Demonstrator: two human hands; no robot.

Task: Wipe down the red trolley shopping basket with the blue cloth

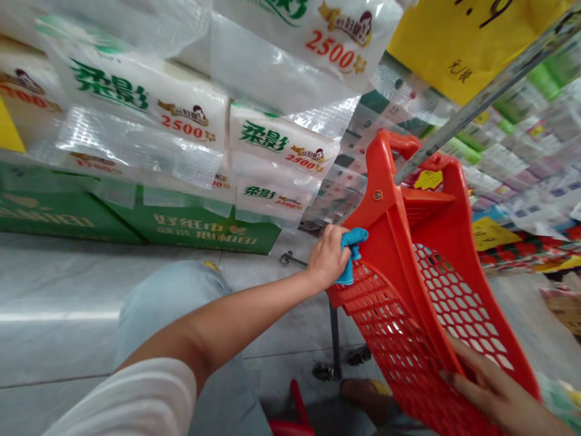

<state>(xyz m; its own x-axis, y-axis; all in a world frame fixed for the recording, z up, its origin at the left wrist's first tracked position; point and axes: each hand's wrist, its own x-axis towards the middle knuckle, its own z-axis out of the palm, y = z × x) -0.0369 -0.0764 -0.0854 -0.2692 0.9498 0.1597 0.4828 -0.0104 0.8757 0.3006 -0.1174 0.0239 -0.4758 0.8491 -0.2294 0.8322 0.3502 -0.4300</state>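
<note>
Nearest: a white sleeve and bare forearm run up from lower L to the L hand, which is clenched round a crumpled blue cloth. The cloth is pressed on the outer edge of a red plastic shopping basket, touching it near the lower rim of the side wall. At lower R, the R hand lies on the basket's hexagon-mesh wall, fingers spread and slightly bent over the holes; can't tell if they're gripping or only resting.

The basket fills the R half of the view, w/ its handle end up top, and sits on a dark metal post w/ a small wheel at the foot. Below the arm: a leg in pale blue denim, a red stool leg at the bottom edge, and a shoe just past it, on a pale tiled floor.

Farther: green cartons sit on the floor, w/ stacked tissue packs in clear wrap above them, printed "2500" and green Chinese text. Top R, a grey metal rail crosses a yellow price sign. Shelves of small colourful packs fill the far R.
</note>
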